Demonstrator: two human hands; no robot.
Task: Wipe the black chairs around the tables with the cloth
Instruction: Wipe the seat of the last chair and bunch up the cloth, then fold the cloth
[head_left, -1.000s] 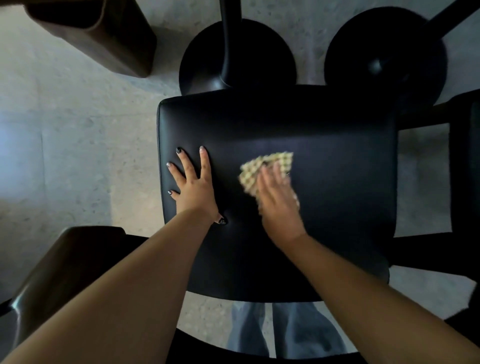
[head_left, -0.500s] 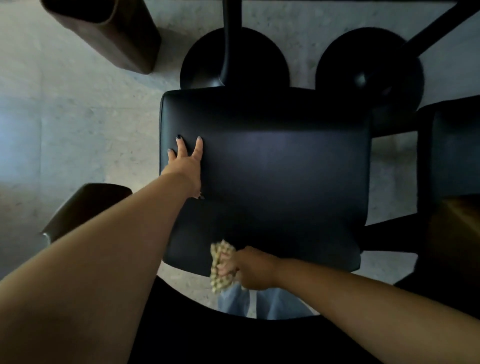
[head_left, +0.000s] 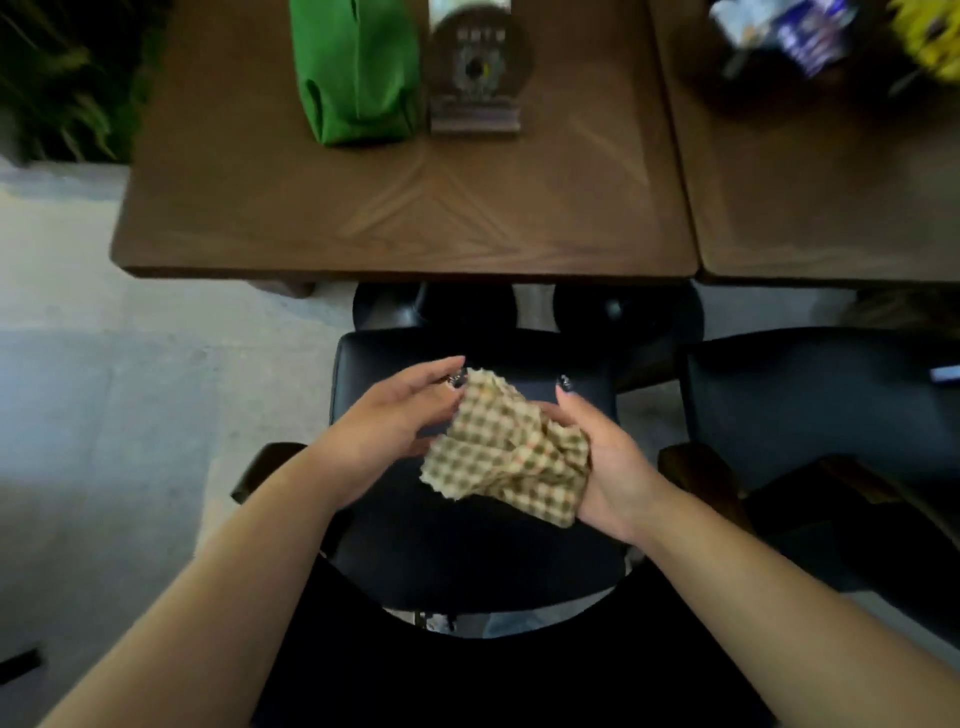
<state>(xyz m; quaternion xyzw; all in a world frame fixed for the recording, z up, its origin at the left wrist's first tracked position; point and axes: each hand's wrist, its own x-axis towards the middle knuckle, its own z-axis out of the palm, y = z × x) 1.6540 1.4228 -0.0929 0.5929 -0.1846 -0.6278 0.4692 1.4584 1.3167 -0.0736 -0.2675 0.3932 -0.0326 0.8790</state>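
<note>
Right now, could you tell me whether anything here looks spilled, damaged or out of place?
Nothing stands out. Both hands, left and right, hold the crumpled checked cloth above the black chair seat. The green bag stands upright on the wooden table.

Table sign (head_left: 475, 73) – lettering blurred, nothing readable.
</note>
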